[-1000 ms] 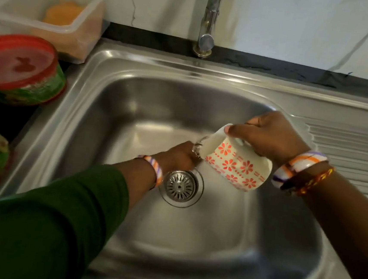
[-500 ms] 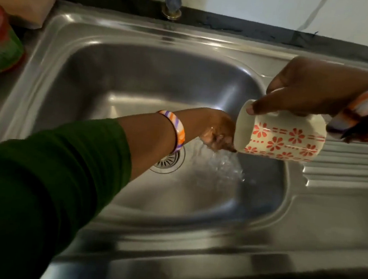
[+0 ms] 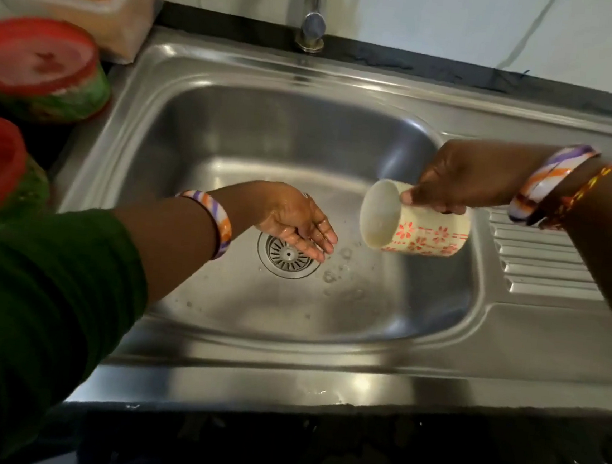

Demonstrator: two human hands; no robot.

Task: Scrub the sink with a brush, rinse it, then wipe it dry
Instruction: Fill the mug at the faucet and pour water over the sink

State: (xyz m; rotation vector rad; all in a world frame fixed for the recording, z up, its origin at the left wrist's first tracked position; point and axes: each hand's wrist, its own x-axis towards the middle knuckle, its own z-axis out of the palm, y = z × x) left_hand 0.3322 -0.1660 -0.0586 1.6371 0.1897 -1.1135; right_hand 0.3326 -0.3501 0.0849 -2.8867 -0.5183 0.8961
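Right hand (image 3: 466,180) grips a floral mug (image 3: 415,222) from above, thumb on the rim, fingers curled over the body, and the mug lies tipped on its side with its mouth facing left, held over the right half of the steel sink (image 3: 212,338). Left hand (image 3: 294,219) hangs palm up and wet, fingers straight and loosely together, holding nothing, just above the drain strainer (image 3: 287,256) and just left of the mug's mouth. Droplets and bubbles sit on the basin floor between drain and mug. The tap (image 3: 314,12) stands at the far edge; red-lidded containers (image 3: 36,63) sit on the counter at the left.
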